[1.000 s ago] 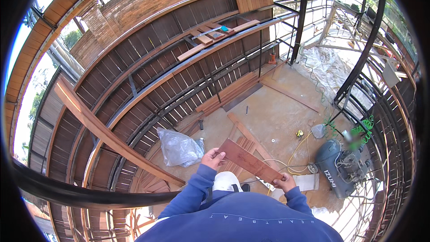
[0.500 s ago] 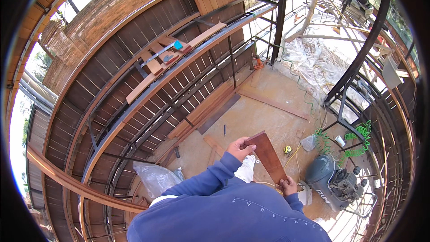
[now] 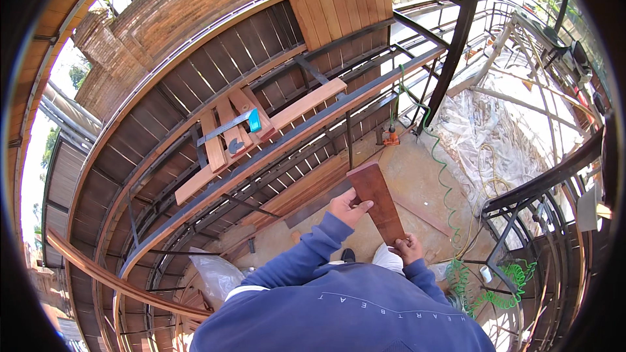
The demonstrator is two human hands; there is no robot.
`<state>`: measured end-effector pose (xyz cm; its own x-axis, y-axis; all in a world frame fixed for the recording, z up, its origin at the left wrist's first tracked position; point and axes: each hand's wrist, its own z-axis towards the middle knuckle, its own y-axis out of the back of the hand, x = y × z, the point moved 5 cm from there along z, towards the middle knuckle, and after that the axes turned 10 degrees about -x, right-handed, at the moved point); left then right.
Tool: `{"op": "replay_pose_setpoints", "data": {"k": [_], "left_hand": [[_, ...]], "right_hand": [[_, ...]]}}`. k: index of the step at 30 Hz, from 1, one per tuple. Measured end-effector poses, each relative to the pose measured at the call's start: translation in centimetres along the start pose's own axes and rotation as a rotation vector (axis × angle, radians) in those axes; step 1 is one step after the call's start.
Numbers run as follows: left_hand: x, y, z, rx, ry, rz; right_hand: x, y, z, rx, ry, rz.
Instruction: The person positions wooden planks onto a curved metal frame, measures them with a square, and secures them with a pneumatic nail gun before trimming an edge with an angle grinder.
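A short reddish-brown wooden board (image 3: 378, 201) is held out in front of my body, slanting from upper left to lower right. My left hand (image 3: 347, 208) grips its left edge, thumb on the face and fingers going behind. Near the board's bottom end, my right hand (image 3: 408, 249) pinches the lower right corner. On the long rail beyond lies a try square (image 3: 228, 128) with a teal handle, across several short wood pieces (image 3: 212, 140). A small grey curved object (image 3: 235, 146) rests beside it.
A longer plank (image 3: 306, 103) lies along the metal rail (image 3: 261, 163). An orange tool (image 3: 390, 137) stands on the floor by the slatted wall. Green coiled hose (image 3: 515, 283) lies at right, plastic sheeting (image 3: 479, 133) beyond it. A clear plastic bag (image 3: 218, 274) is at lower left.
Both hands have carried the board farther from my body, toward the rail. The view has shifted, bringing the rail closer and taking the compressor out of sight. Both grips stay on the board.
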<state>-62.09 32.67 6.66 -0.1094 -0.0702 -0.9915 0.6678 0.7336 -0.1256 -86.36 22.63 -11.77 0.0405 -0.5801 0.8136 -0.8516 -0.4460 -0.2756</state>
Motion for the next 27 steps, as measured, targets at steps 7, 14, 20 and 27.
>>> {"op": "replay_pose_setpoints", "data": {"k": [7, 14, 20, 27], "left_hand": [[-6.8, 3.6, 15.3, -0.337, -0.173, 0.058], [-14.4, 10.7, 28.7, -0.64, -0.312, -0.001], [-16.2, 17.5, 41.5, -0.688, -0.313, 0.109], [-17.0, 21.0, 55.0, -0.663, -0.306, 0.149]], "right_hand": [[13.7, -5.3, 16.2, 0.197, 0.17, -0.416], [34.1, -9.4, 32.5, 0.105, 0.69, -0.67], [44.9, -16.7, 48.4, -0.038, 1.074, -0.875], [45.8, -17.0, 63.3, -0.161, 0.972, -1.097]]}}
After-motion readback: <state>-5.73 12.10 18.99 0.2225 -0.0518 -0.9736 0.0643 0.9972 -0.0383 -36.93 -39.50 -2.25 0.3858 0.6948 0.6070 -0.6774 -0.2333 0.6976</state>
